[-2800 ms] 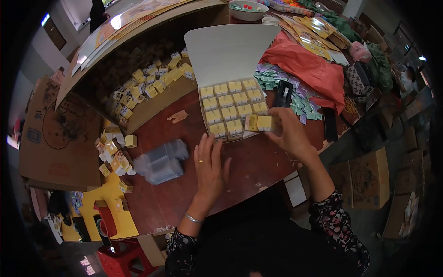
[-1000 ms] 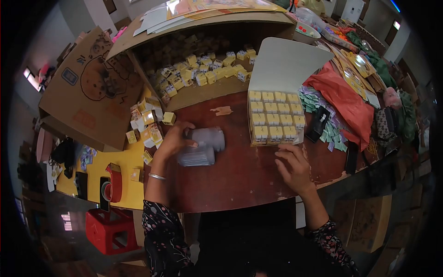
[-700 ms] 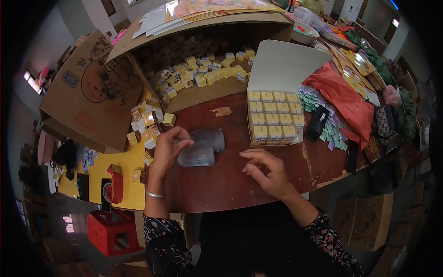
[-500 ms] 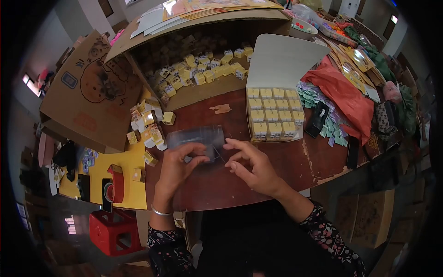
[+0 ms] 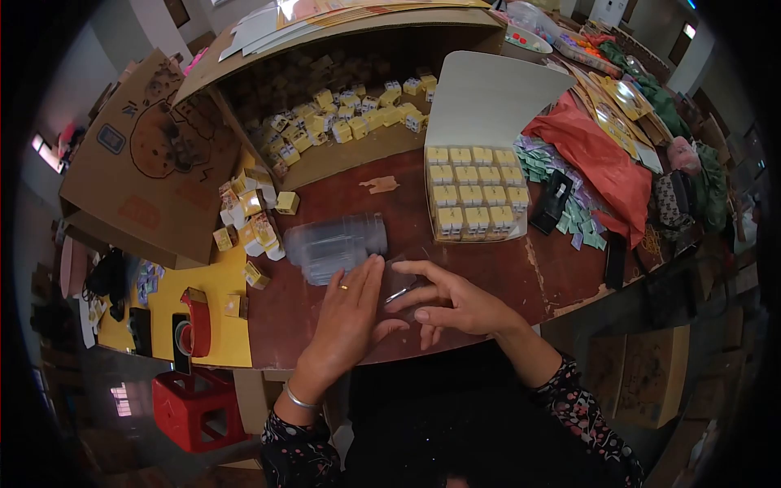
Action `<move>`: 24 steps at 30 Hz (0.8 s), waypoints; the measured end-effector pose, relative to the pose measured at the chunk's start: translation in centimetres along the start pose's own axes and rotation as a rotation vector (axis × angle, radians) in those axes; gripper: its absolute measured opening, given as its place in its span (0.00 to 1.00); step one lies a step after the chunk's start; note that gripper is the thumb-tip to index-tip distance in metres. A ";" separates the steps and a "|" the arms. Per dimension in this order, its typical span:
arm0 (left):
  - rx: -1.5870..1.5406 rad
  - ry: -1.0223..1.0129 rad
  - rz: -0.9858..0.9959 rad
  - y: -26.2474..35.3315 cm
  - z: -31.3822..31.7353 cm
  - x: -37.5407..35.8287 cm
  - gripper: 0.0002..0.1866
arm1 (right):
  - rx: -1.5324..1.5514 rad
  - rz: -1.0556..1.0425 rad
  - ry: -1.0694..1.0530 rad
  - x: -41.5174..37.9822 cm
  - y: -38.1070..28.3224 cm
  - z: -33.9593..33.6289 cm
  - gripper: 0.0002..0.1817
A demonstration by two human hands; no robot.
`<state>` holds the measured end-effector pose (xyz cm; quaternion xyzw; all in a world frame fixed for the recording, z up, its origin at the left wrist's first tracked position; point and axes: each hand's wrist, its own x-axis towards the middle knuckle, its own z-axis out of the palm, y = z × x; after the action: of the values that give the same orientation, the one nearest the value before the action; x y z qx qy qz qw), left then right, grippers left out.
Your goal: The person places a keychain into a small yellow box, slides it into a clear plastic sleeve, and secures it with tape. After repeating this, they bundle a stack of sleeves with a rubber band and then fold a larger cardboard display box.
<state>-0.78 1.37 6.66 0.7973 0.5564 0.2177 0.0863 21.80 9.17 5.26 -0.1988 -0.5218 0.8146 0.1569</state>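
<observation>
Head view: I'm looking down on a red-brown table (image 5: 496,281), mid-frame.
Left hand (image 5: 346,317): fingers straight and together, thumb out, fingertips right by the clear plastic stack (image 5: 333,248), left of centre.
Right hand (image 5: 460,301): fingers half curled at a shiny clear piece (image 5: 398,294); whether they grip it, I can't tell.
White box (image 5: 496,98): lid up, right of centre, yellow cartons (image 5: 466,195) in rows.

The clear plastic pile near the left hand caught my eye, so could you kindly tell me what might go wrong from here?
The clear plastic pile lies overlapped close to the left hand, so a nudge might spread it. The loose yellow cube sits near that pile and could get knocked if it slides. The white box stands open, so a bump from the right hand might jostle the packed cubes inside.
</observation>
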 end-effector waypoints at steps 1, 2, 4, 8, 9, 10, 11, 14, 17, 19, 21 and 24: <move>-0.008 0.015 -0.013 0.1 0.5 -0.4 0.47 | -0.003 0.005 -0.002 0.1 -0.1 0.1 0.35; -0.037 0.026 -0.033 0.2 1.0 -0.8 0.44 | -0.008 0.012 -0.006 0.2 -0.3 0.2 0.33; -0.093 0.054 -0.079 0.3 1.8 -1.6 0.38 | -0.079 -0.042 0.056 0.3 -1.0 0.2 0.28; -0.502 0.103 -0.237 -0.3 2.0 -3.3 0.25 | -0.390 -0.367 0.443 0.7 -2.2 -0.9 0.15; -0.586 0.134 -0.244 -0.4 2.4 -3.6 0.23 | -0.500 -0.402 0.476 1.5 -2.2 -1.3 0.15; -0.672 0.165 -0.248 -0.4 2.6 -3.8 0.21 | -0.612 -0.438 0.508 2.1 -1.9 -1.6 0.15; -0.704 0.147 -0.276 -0.2 2.6 -4.0 0.22 | -0.706 -0.463 0.477 2.9 -1.2 -1.3 0.11; -0.913 0.066 -0.370 0.2 1.7 -4.6 0.26 | -0.448 -0.082 0.216 3.2 -2.1 -0.6 0.08; -1.265 -0.006 -0.417 -0.5 0.3 -5.8 0.31 | -0.480 -0.127 0.173 5.0 -2.3 -0.1 0.09; -1.418 0.019 -0.359 -1.7 2.0 -7.8 0.34 | -0.493 -0.094 0.093 6.7 -2.5 0.6 0.09; -1.302 0.030 -0.384 -2.1 2.0 -9.8 0.36 | -0.531 -0.042 0.033 8.1 -2.7 1.8 0.09; -1.326 0.123 -0.548 -1.7 0.6 -11.6 0.38 | -0.634 -0.020 -0.049 11.3 -2.3 3.9 0.10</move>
<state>-5.24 -8.72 2.56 0.3953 0.4910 0.5247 0.5722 10.17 12.22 6.98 -0.2129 -0.7554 0.6142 0.0826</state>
